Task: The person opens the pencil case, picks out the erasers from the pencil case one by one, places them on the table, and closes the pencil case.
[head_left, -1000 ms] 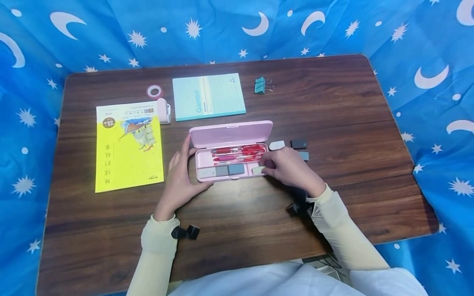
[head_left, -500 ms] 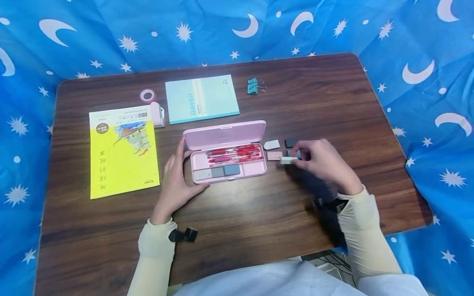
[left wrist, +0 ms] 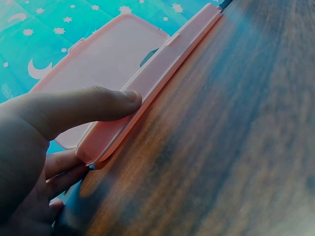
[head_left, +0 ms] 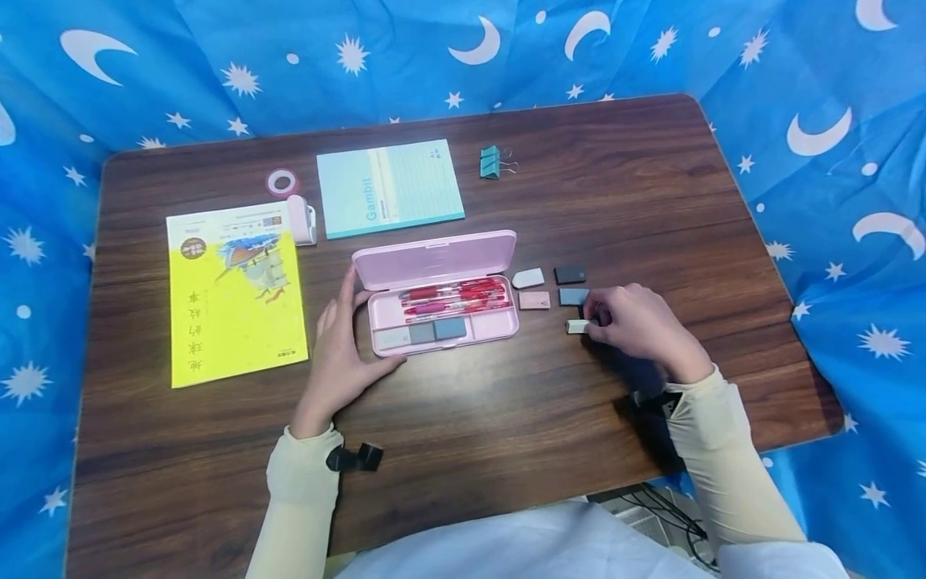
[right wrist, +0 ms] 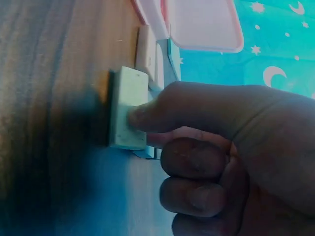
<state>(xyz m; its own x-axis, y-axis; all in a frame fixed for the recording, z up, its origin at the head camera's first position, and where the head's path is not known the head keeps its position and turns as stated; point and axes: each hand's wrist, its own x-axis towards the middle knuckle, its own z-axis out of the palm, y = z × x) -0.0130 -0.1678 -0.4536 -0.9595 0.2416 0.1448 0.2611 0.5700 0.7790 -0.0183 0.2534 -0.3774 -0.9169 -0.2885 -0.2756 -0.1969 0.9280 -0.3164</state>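
Observation:
A pink pencil case (head_left: pixel 499 327) lies with its lid raised, several red pens (head_left: pixel 456 297) inside and grey and whitish erasers (head_left: pixel 436 330) along its front compartment. My left hand (head_left: pixel 340 350) holds the case's left end; in the left wrist view the thumb (left wrist: pixel 115 102) presses the front wall. Off the case's right end, my right hand (head_left: pixel 644 326) pinches a pale green eraser (right wrist: pixel 129 98) between thumb and forefinger, low over the table. Beside it lie a white eraser (head_left: pixel 528 278), a black one (head_left: pixel 570 275), a pink one (head_left: pixel 534 301) and a blue one (head_left: pixel 572 297).
A yellow book (head_left: pixel 239 322) lies at the left, with a small pink-and-white object (head_left: pixel 301 221) at its corner and a roll of tape (head_left: pixel 282 182) behind. Farther back are a light-blue notebook (head_left: pixel 391 189) and a teal binder clip (head_left: pixel 489 162).
My right hand has lifted the pale green eraser out of the case's right compartment and carried it right, to just in front of the blue eraser. My left hand has stayed at the case.

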